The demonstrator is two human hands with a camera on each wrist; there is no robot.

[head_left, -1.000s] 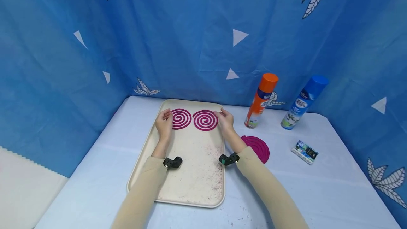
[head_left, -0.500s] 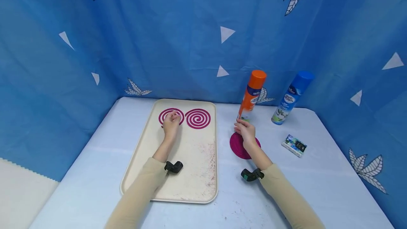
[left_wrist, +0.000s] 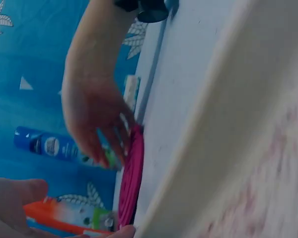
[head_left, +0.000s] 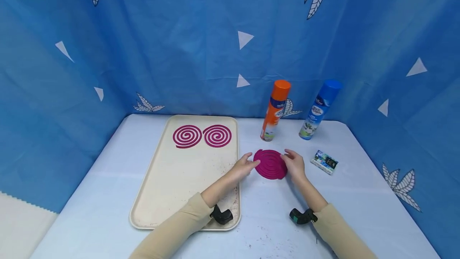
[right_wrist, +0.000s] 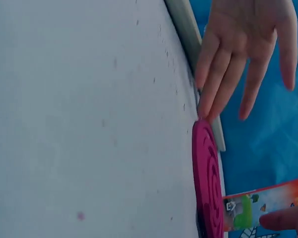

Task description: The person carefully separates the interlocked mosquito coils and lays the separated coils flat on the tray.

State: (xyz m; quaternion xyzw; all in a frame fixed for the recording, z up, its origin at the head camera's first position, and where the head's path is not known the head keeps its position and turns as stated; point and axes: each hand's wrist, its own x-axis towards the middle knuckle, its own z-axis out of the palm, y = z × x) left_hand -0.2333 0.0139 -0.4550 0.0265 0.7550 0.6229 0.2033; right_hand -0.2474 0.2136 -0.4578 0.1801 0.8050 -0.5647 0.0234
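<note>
Sleeves: two beige ones (head_left: pixel 179 227) reach in from the near side, with a black camera (head_left: pixel 221 216) worn on the left wrist and another (head_left: pixel 303 216) on the right.
Tray: cream (head_left: pixel 179 183), on the desk (head_left: pixel 266 227), reddish specks toward its right side; the left forearm crosses its right rim.
Left hand: (head_left: pixel 243 167) at the left edge of the thick magenta coil (head_left: pixel 270 164), fingers straight and spread, gripping nothing; the thumb overlaps the rim in the head view.
Right hand: (head_left: pixel 295 165) at the coil's right edge, fingers loosely extended, not closed round it; whether every fingertip touches is unclear.
Thick magenta coil: flat on the desk, right of the tray, directly between the two hands.
Small box: (head_left: pixel 324 162) lying right of the right hand, just apart.
Spiral coils: two separate ones, left (head_left: pixel 187 135) and right (head_left: pixel 217 135), side by side at the tray's far end.
Spray cans: orange (head_left: pixel 271 121) behind the thick coil, blue (head_left: pixel 312 121) to its right, both standing.
Curtain: blue (head_left: pixel 172 51), leaf-printed, behind everything.
</note>
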